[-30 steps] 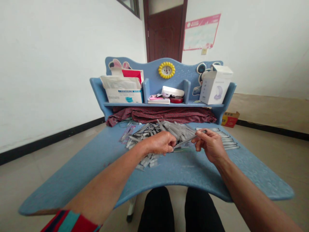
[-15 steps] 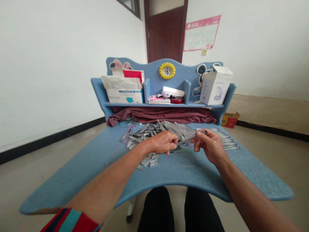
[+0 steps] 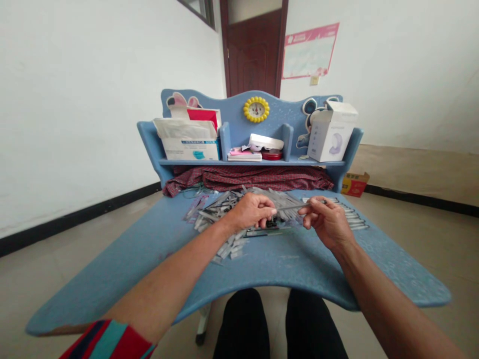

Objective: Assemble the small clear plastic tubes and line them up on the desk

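Observation:
A loose pile of thin grey strips lies on the blue desk. My left hand is closed in a pinch on one end of a long grey strip, held just above the pile. My right hand pinches the other end of the same strip, so it spans between both hands. To the right of my right hand, a neat row of strips lies side by side on the desk.
A shelf at the desk's back holds a white and blue box, small items and a white carton. Red checked cloth lies under the shelf. A cardboard box sits on the floor at right. My knees are under the front edge.
Both hands have lifted slightly and moved away from me with the strip, which now lies more level between them.

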### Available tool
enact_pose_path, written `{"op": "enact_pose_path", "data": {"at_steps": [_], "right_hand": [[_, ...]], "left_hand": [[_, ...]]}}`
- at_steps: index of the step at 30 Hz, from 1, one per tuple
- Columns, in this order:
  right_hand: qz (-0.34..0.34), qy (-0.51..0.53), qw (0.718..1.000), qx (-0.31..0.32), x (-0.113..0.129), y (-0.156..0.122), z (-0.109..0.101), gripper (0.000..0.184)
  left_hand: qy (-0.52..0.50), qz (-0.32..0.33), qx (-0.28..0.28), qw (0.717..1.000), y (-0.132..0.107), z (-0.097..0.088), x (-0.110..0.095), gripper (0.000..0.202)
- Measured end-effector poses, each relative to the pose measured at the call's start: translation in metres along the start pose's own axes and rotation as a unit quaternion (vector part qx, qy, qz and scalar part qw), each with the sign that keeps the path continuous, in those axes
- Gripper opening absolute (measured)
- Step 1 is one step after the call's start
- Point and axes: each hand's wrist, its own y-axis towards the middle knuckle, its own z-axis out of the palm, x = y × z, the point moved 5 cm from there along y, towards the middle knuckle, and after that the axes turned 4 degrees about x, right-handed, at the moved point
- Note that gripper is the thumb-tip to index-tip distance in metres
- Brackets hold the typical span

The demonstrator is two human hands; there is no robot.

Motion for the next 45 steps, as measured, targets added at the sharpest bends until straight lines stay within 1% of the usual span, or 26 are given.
{"op": "enact_pose_path", "data": {"at_steps": [2, 4, 8, 11, 16, 23, 31, 39, 43, 45], "right_hand": [[-0.005, 0.012, 1.0, 0.003, 0.0, 0.0, 0.0, 0.02], [-0.011, 0.022, 1.0, 0.007, 0.0, 0.0, 0.0, 0.019], [-0.013, 0.035, 0.999, 0.006, -0.002, -0.001, -0.001, 0.019], [-0.015, 0.042, 0.999, 0.001, -0.004, -0.002, -0.001, 0.021], [-0.008, 0.055, 0.998, -0.004, -0.007, -0.002, -0.001, 0.023], [0.018, 0.07, 0.997, 0.002, -0.013, -0.003, -0.002, 0.021], [0.044, 0.075, 0.996, 0.016, -0.023, -0.002, -0.007, 0.019], [0.018, 0.06, 0.998, 0.022, -0.019, -0.002, -0.001, 0.019], [0.003, 0.066, 0.998, 0.019, -0.016, 0.0, -0.001, 0.019], [-0.003, 0.064, 0.998, 0.022, -0.015, 0.001, -0.002, 0.019]], "left_hand": [[-0.02, 0.016, -0.026, 0.999, 0.0, -0.001, -0.002, 0.011], [-0.038, 0.034, -0.04, 0.998, -0.001, 0.0, -0.004, 0.01], [-0.057, 0.065, -0.043, 0.995, -0.004, 0.003, -0.009, 0.011], [-0.062, 0.075, -0.038, 0.995, -0.006, 0.006, -0.012, 0.01], [-0.045, 0.079, -0.033, 0.995, -0.007, 0.009, -0.014, 0.011], [-0.019, 0.076, -0.031, 0.996, -0.009, 0.012, -0.017, 0.012], [0.03, 0.094, -0.031, 0.995, -0.009, 0.013, -0.017, 0.013], [0.026, 0.082, -0.045, 0.995, -0.005, 0.008, -0.01, 0.012], [0.01, 0.094, -0.036, 0.995, -0.005, 0.009, -0.011, 0.014], [-0.002, 0.087, -0.03, 0.996, -0.005, 0.008, -0.011, 0.015]]}}
